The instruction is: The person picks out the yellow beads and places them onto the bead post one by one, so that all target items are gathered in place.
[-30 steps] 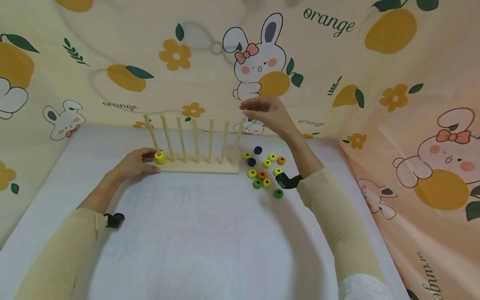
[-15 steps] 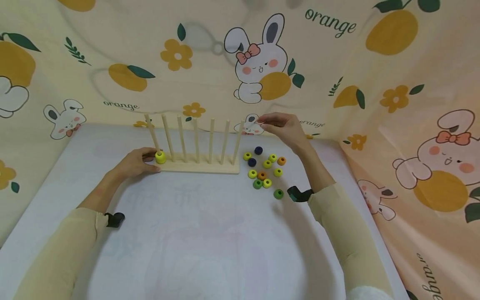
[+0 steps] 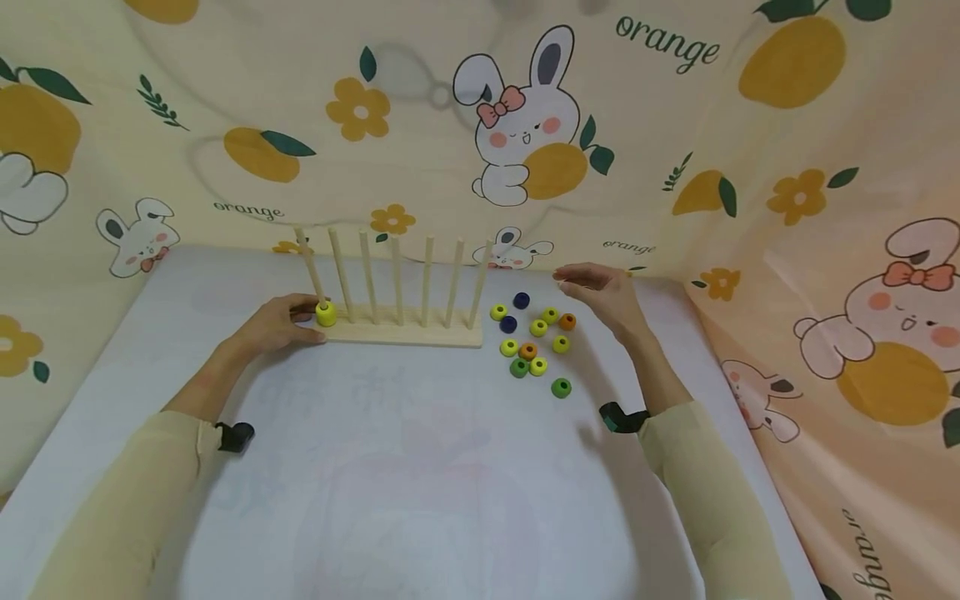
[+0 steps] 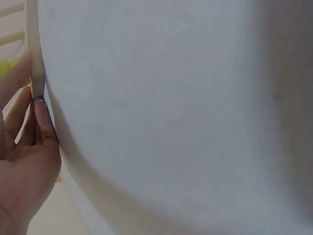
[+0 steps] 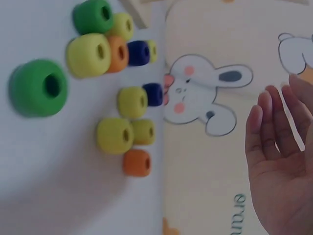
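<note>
A pale wooden peg rack [image 3: 405, 333] with a row of upright pegs stands toward the back of the table. My left hand [image 3: 279, 325] grips the left end of its base; in the left wrist view thumb and fingers of the left hand [image 4: 32, 147] pinch that end. Yellow beadwork [image 3: 326, 314], one bead or two stacked, sits low on the leftmost peg; the other pegs are bare. Above and right of the loose beads hovers my right hand [image 3: 603, 296], fingers extended and holding nothing. The right wrist view shows its palm and relaxed fingers.
Loose beads lie scattered right of the rack: yellow beads [image 3: 538, 327], a dark blue bead [image 3: 521, 301], an orange bead [image 3: 567, 322] and a green bead [image 3: 561, 388] nearest the front. Behind the white tabletop [image 3: 390, 467] hangs a printed cloth [image 3: 420, 167].
From above the rightmost peg, my right hand has moved right and down toward the loose beads. The left hand stays on the rack's end.
</note>
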`<state>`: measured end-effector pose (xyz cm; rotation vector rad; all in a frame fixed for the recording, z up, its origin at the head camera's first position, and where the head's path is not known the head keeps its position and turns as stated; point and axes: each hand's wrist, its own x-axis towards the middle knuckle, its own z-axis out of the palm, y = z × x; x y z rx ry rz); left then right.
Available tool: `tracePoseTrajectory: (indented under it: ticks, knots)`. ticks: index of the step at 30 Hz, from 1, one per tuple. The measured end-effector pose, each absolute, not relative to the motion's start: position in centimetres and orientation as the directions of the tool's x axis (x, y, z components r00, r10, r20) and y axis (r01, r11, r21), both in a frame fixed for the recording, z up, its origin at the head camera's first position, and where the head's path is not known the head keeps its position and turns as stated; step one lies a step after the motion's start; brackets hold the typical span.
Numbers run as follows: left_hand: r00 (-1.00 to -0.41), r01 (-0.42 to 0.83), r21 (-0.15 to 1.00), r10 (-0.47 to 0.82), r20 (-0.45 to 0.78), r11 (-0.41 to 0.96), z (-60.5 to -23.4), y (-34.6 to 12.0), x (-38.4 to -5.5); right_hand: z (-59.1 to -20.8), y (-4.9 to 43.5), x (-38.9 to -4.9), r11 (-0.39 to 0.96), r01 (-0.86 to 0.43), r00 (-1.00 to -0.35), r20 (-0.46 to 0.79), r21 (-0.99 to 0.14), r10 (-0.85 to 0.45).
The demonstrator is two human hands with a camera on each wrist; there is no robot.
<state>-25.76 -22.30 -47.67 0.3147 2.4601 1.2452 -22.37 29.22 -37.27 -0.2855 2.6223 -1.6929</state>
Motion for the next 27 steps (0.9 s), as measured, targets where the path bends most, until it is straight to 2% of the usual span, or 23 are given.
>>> tracePoseTrajectory:
  ticks: [6, 9, 18, 27]
  knots:
    - [-0.912, 0.023, 0.809, 0.345, -0.224, 0.587, -47.8, -22.3, -25.8, -39.3, 30.7, -21.9, 0.391, -0.132, -0.986, 0.078, -0.911, -0.149]
    - [-0.913, 0.027, 0.806, 0.343, -0.222, 0.592, -47.8, -22.3, -25.8, -39.5, 30.9, -21.1, 0.419, -0.104, -0.989, 0.051, -0.902, -0.136]
    - [-0.914, 0.024, 0.801, 0.339, -0.225, 0.598, -47.6, -22.1, -25.7, -44.1, 33.0, -21.0, 0.462, -0.057, -0.997, 0.026, -0.885, -0.073]
    - [-0.914, 0.011, 0.811, 0.334, -0.229, 0.585, -47.7, -22.2, -25.6, -46.5, 33.5, -20.2, 0.529, 0.003, -0.996, -0.049, -0.848, -0.073]
